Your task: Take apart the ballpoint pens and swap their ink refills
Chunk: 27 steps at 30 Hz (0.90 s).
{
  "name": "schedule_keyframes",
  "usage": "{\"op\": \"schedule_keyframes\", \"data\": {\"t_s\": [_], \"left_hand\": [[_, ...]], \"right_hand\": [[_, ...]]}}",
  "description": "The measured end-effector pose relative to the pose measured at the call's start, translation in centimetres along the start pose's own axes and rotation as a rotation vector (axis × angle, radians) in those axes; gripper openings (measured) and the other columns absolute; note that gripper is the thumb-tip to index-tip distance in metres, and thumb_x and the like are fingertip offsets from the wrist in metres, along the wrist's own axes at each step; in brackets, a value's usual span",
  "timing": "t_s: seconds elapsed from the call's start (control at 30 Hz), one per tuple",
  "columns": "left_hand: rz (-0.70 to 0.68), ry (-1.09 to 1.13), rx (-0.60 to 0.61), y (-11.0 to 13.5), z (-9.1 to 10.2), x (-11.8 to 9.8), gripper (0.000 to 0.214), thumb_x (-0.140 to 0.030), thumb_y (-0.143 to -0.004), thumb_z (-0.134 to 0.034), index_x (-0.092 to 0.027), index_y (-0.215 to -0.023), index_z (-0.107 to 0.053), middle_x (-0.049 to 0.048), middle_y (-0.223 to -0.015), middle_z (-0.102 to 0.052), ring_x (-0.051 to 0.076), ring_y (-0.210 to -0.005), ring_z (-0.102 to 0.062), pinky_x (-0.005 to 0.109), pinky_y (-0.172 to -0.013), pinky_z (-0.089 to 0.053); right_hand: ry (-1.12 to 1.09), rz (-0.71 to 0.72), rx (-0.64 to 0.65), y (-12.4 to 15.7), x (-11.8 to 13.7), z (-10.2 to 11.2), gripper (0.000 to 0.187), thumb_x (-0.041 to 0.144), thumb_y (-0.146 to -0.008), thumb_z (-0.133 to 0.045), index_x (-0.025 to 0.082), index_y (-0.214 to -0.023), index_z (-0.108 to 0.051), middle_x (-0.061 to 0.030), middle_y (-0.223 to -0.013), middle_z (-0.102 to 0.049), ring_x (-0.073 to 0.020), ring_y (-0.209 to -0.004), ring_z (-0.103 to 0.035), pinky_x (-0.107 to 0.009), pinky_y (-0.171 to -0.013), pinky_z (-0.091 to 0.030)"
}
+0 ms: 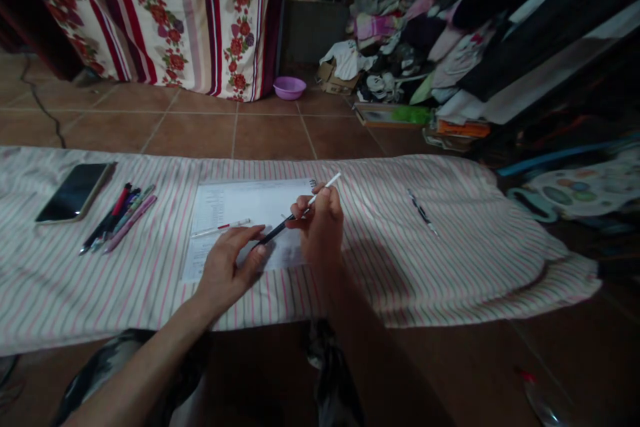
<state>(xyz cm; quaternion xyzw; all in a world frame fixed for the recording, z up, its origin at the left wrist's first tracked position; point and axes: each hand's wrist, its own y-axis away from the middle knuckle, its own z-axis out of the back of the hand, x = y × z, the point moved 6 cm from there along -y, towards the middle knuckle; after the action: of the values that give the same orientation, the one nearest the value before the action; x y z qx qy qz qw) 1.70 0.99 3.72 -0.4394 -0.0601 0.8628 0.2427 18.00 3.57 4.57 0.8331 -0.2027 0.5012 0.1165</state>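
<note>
A slim pen [275,232], black at its lower end, slants up above a spiral-bound notebook [270,195]. The fingers of my right hand [321,223] are closed around its upper part, and a thin white end sticks out above them. My left hand [233,263] pinches the lower black tip between thumb and fingers. Whether the black and white parts are one piece is hidden by my right fingers. A white and red pen [220,229] lies on the notebook's left side, beyond my left hand. The visible page carries printed text at the left.
On the striped cloth [465,240] lie a phone [76,193], several pens [120,217] in a bunch at the left, and a dark patterned pen [423,212] at the right. Beyond are a floral curtain [175,13], a purple basin [289,87] and piled clothes [400,47].
</note>
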Motion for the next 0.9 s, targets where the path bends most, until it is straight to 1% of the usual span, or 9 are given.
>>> {"op": "schedule_keyframes", "data": {"t_s": [0.1, 0.2, 0.3, 0.4, 0.5, 0.6, 0.73, 0.8, 0.9], "left_hand": [[0.152, 0.175, 0.125, 0.1, -1.2, 1.2, 0.032, -0.038, -0.083, -0.051, -0.018, -0.105, -0.063, 0.0078, -0.093, -0.068, 0.022, -0.091, -0.060, 0.035, -0.082, -0.044], [0.299, 0.336, 0.179, 0.5, -2.1, 2.3, 0.030, -0.042, -0.080, -0.054, -0.016, -0.091, -0.067, 0.0067, -0.080, -0.067, 0.019, -0.076, -0.061, 0.030, -0.070, -0.046], [0.451, 0.498, 0.208, 0.8, -2.5, 2.9, 0.032, -0.043, -0.077, -0.056, -0.014, -0.083, -0.067, 0.0062, -0.071, -0.066, 0.016, -0.063, -0.059, 0.027, -0.060, -0.043], [0.512, 0.595, 0.221, 0.8, -2.3, 2.7, 0.031, -0.042, -0.074, -0.060, -0.013, -0.078, -0.068, 0.0062, -0.069, -0.066, 0.014, -0.061, -0.056, 0.026, -0.058, -0.041], [0.560, 0.673, 0.205, 0.6, -1.7, 2.6, 0.029, -0.041, -0.071, -0.064, -0.013, -0.078, -0.069, 0.0063, -0.068, -0.068, 0.013, -0.058, -0.055, 0.025, -0.056, -0.038], [0.604, 0.735, 0.162, 0.5, -1.1, 2.9, 0.027, -0.038, -0.068, -0.067, -0.013, -0.077, -0.069, 0.0063, -0.064, -0.068, 0.014, -0.059, -0.054, 0.025, -0.056, -0.037], [0.676, 0.856, 0.049, 0.5, -0.5, 3.7, 0.022, -0.034, -0.067, -0.069, -0.012, -0.070, -0.070, 0.0061, -0.069, -0.068, 0.012, -0.064, -0.054, 0.023, -0.059, -0.038], [0.721, 0.971, 0.012, 0.5, -0.6, 4.0, 0.021, -0.033, -0.067, -0.070, -0.012, -0.071, -0.071, 0.0054, -0.069, -0.067, 0.011, -0.065, -0.055, 0.021, -0.060, -0.039], [0.744, 1.123, 0.011, 0.4, -1.3, 3.9, 0.024, -0.030, -0.066, -0.071, -0.010, -0.079, -0.071, 0.0034, -0.062, -0.062, 0.011, -0.061, -0.053, 0.022, -0.061, -0.041]], "right_hand": [[-0.015, -0.091, 0.010, 0.3, -0.8, -0.2, 0.022, 0.045, -0.084, -0.043, 0.024, -0.086, -0.039, 0.0095, -0.053, -0.050, -0.0061, -0.043, -0.052, -0.012, -0.032, -0.044], [0.004, -0.170, 0.060, 0.7, -1.3, -0.6, 0.022, 0.046, -0.085, -0.041, 0.024, -0.088, -0.040, 0.0076, -0.054, -0.055, -0.0088, -0.045, -0.056, -0.015, -0.033, -0.046], [0.016, -0.238, 0.111, 0.9, -1.7, -0.9, 0.023, 0.047, -0.086, -0.039, 0.024, -0.090, -0.040, 0.0013, -0.069, -0.065, -0.0150, -0.062, -0.066, -0.019, -0.036, -0.049], [0.023, -0.212, 0.128, 0.8, -1.6, -0.8, 0.024, 0.047, -0.084, -0.043, 0.023, -0.088, -0.043, -0.0036, -0.093, -0.066, -0.0189, -0.085, -0.066, -0.019, -0.040, -0.050], [0.107, -0.113, 0.062, 0.3, -1.2, 0.1, 0.026, 0.048, -0.082, -0.044, 0.023, -0.086, -0.049, -0.0033, -0.103, -0.063, -0.0170, -0.091, -0.062, -0.015, -0.043, -0.047], [0.196, -0.050, -0.073, -0.7, -0.7, 1.8, 0.026, 0.047, -0.081, -0.042, 0.023, -0.084, -0.053, -0.0008, -0.095, -0.062, -0.0113, -0.078, -0.060, -0.014, -0.044, -0.041], [0.314, 0.044, -0.206, -1.8, 0.3, 4.3, 0.027, 0.043, -0.081, -0.042, 0.021, -0.084, -0.056, 0.0058, -0.057, -0.047, -0.0071, -0.045, -0.042, -0.016, -0.038, -0.029], [0.529, 0.061, -0.127, -2.0, 0.4, 4.6, 0.028, 0.042, -0.080, -0.044, 0.018, -0.081, -0.059, 0.0067, -0.049, -0.041, -0.0077, -0.041, -0.038, -0.019, -0.039, -0.027], [0.938, 0.152, 0.084, -1.4, -0.1, 3.8, 0.025, 0.038, -0.077, -0.052, 0.017, -0.086, -0.061, 0.0029, -0.053, -0.054, -0.0119, -0.049, -0.052, -0.023, -0.051, -0.037]]}}
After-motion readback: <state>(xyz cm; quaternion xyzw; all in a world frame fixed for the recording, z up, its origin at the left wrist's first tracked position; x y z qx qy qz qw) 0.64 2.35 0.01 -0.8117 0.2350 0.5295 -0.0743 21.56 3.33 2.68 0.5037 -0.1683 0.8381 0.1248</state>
